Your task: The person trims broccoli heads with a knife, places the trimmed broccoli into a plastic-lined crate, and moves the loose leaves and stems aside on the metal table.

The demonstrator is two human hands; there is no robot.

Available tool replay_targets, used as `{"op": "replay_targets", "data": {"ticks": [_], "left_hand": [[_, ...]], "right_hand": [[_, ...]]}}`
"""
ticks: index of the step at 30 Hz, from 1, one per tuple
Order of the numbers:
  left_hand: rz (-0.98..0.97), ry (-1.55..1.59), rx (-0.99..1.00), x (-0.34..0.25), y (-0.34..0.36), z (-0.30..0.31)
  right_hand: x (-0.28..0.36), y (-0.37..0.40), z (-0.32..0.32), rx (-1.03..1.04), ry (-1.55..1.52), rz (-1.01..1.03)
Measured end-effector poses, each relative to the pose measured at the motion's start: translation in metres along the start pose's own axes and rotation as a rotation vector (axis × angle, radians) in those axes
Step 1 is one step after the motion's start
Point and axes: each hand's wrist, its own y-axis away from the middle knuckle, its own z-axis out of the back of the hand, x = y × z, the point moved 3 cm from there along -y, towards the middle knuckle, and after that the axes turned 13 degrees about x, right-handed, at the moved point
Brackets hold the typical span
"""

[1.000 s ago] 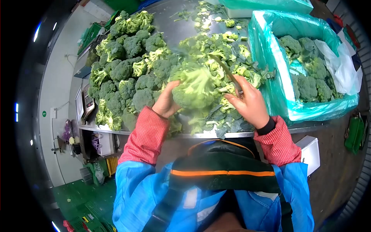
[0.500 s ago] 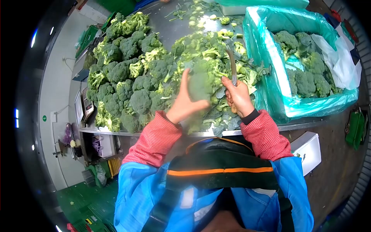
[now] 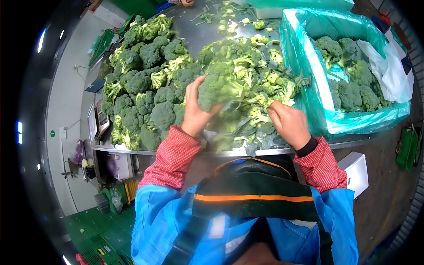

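A green head of broccoli is in my left hand, its thumb and fingers curled around the floret side, with the stem end facing right. My right hand is closed in a fist to the right of it, over the cut stems and leaves. The curved knife seen in that fist earlier is now mostly hidden, its blade hard to make out. Trimmed leaves and stem pieces lie below and between my hands. To the left is a big pile of broccoli heads. A hazy smear blurs the middle of the view.
On the right stands a crate lined with green plastic, holding several broccoli heads and a white plastic sheet. A scale sits at the table's left end. Another person's hand shows at the far edge. A white box is below right.
My left hand has closed around a broccoli head, having been spread open before. My right hand has moved right and slightly down and turned over, so the knife blade no longer stands up in view.
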Motion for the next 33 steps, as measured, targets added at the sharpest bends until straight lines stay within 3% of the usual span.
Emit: {"op": "replay_targets", "data": {"ticks": [7,10,12,14,15,17,20,23,24,26,33], "left_hand": [[-0.065,-0.083,0.037,-0.013,0.005,0.012],[-0.079,-0.094,-0.049,-0.005,0.013,0.03],[0.016,-0.018,-0.111,0.011,0.023,0.053],[0.078,-0.206,-0.138,0.016,0.024,0.074],[0.101,-0.206,-0.159,0.023,0.023,0.079],[0.159,-0.117,-0.24,0.051,0.017,0.088],[0.397,-0.246,-0.369,0.09,0.008,0.117],[0.4,-0.408,-0.405,0.117,0.001,0.126],[0.377,-0.55,-0.395,0.115,-0.007,0.122],[0.151,-0.532,-0.359,0.084,-0.035,0.105],[-0.523,-0.113,0.12,-0.11,-0.154,-0.019]], "right_hand": [[0.003,-0.017,-0.012,-0.066,0.351,0.092],[-0.046,-0.014,-0.032,-0.022,0.444,-0.089],[-0.053,-0.005,-0.025,0.03,0.28,-0.211],[-0.019,-0.009,-0.026,-0.096,0.093,-0.106],[-0.007,-0.011,-0.03,0.003,0.018,-0.155],[0.006,-0.016,-0.038,0.076,0.029,-0.119],[0.003,-0.007,-0.045,0.083,0.068,-0.093],[0.0,0.008,-0.043,0.029,0.053,-0.074],[-0.002,0.013,-0.045,0.03,0.053,-0.074],[-0.002,0.02,-0.044,0.0,0.028,-0.032],[-0.017,0.048,-0.026,0.034,-0.011,0.022]]}}
